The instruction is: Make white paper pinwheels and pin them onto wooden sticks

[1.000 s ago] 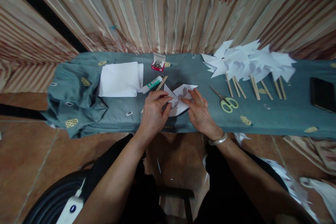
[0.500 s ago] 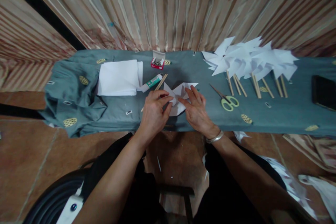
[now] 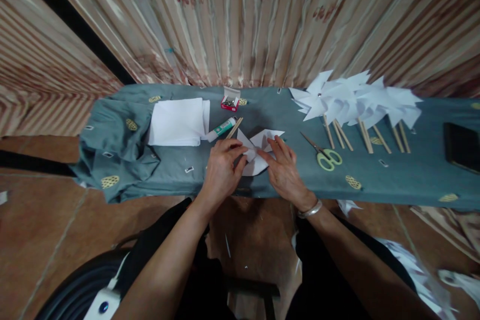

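A white paper pinwheel (image 3: 258, 164) lies on the cloth-covered table between my hands, its blades partly folded in toward the centre. My left hand (image 3: 224, 167) is closed in a pinch at the pinwheel's left side, by the middle. My right hand (image 3: 284, 167) rests on the right blades with its fingers spread, the index fingertip pressing near the centre. Just beyond my left hand are a few wooden sticks (image 3: 235, 127) and a green and white glue stick (image 3: 222, 129). A small red box of metal pins (image 3: 229, 103) stands open farther back.
Folded white paper sheets (image 3: 176, 122) lie to the left. Scissors with green handles (image 3: 325, 156) are right of my hand. Several finished pinwheels (image 3: 352, 97) on sticks lie at the back right, and a black phone-like object (image 3: 462, 145) sits at the far right. A striped curtain hangs behind.
The whole view has shifted, so the table sits slightly lower in the picture. My hands stay on the pinwheel in nearly the same pose, with my right index finger still pressing near its centre.
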`<state>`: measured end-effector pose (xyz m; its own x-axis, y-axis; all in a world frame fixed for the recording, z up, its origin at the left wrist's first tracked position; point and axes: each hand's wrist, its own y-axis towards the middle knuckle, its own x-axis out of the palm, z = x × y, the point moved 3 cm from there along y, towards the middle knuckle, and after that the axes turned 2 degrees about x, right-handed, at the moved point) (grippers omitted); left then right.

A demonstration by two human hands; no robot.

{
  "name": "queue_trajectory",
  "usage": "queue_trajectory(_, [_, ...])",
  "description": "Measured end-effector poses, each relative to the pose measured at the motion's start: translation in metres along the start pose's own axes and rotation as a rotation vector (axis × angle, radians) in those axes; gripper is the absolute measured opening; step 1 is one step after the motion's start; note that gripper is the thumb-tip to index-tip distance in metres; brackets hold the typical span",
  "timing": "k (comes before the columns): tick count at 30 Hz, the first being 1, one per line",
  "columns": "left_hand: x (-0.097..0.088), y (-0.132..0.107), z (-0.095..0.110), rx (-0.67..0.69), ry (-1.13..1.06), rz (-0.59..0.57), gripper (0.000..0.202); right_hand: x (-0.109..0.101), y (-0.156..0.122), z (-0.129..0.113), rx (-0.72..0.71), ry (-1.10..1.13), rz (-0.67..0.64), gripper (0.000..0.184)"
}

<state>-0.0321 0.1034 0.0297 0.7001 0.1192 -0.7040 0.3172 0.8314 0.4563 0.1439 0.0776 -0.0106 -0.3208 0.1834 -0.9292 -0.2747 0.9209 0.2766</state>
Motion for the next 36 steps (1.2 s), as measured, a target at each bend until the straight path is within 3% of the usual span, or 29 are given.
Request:
queue_trajectory(13, [-0.02,-0.006,-0.054,-0.168,0.144,-0.07,0.022,-0.004,0.006,0.003,0.008,0.123,0.065,0.051])
queue_trajectory(26, [-0.018,0.012,-0.035,-0.099,0.068,0.053,0.021,-0.016,0.032,0.01,0.116,0.299,0.25,0.032])
queue_trajectory(36, [-0.029,0.02,-0.047,-0.139,0.006,0.08,0.019,-0.049,0.067,0.024,0.233,0.38,0.264,0.031])
